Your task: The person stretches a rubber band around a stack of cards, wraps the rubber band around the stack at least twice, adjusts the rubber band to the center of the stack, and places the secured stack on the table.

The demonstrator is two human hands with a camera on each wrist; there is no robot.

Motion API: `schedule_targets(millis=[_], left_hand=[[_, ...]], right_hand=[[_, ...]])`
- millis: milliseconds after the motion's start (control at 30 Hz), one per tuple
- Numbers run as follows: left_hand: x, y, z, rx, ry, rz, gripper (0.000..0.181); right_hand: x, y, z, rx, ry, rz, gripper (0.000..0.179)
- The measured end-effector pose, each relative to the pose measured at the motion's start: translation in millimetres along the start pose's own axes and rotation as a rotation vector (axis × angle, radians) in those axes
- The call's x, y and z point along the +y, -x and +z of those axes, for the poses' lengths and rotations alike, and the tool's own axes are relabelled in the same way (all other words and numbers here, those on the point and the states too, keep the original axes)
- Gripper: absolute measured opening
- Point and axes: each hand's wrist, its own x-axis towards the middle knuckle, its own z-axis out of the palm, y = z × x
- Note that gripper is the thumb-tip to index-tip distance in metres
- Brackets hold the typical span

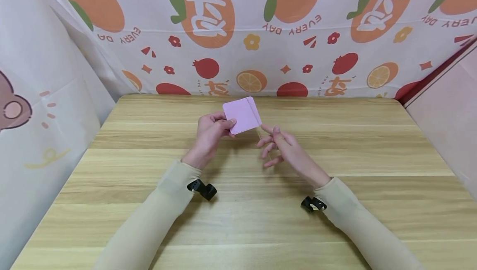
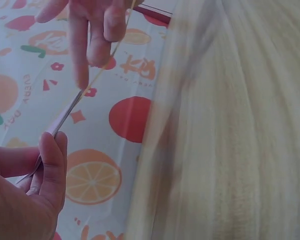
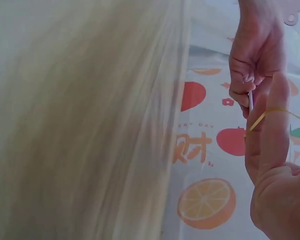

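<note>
My left hand grips a thin pink square with rounded corners, like a card or small pad, its thumb on the upper face. In the left wrist view the pink square shows edge-on, as a thin layered strip. A yellow rubber band crosses a finger of my right hand and stretches to the square. Seen from the head, the right hand has its index fingertip at the square's lower right corner, other fingers spread and slightly bent in the band. The band's far side is hidden.
The pink square is held above a wood-grain table. Behind the table's far edge hangs a white fruit-print cloth; pale cloth hangs at the left. A pinkish panel stands to the right. Both wrists wear small black cameras.
</note>
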Motion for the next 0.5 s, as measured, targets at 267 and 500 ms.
schedule_targets(millis=[267,500], left_hand=[[2.3,0.3,0.5,-0.032,0.031,0.019,0.013],[1.5,3.5,1.1,-0.243,-0.061,0.041,0.01]], right_hand=[[6.0,-1.5,-7.0,-0.109,-0.308,0.135,0.073],[11.8,-3.0,-21.2,-0.106,-0.713,0.251,0.056]])
